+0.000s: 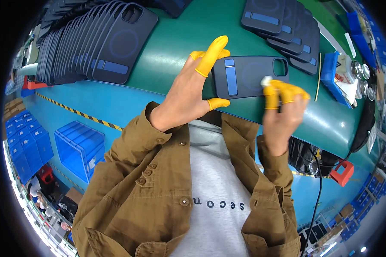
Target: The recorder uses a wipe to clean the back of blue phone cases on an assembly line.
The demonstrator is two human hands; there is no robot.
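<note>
A dark blue phone case (253, 77) lies lengthwise on the green tabletop, its camera cutout at the right and a blue strip with a small metal piece near its left end. My left hand (188, 92), in yellow finger cots, spans that left end. Its thumb is at the near edge and a finger at the far edge, while the index finger stretches out above. Between the cotted fingers of my right hand (283, 107) is a small white wad (266, 81), held over the case's lower right part. Motion blurs that hand, and I cannot tell whether the wad touches the case.
A long row of upright phone cases (103, 47) leans at the back left. More cases (283, 30) lie overlapped at the back right. Beside them stand a blue bin (330, 77) and small round jars (360, 70). A blue crate (79, 147) is on the floor at left.
</note>
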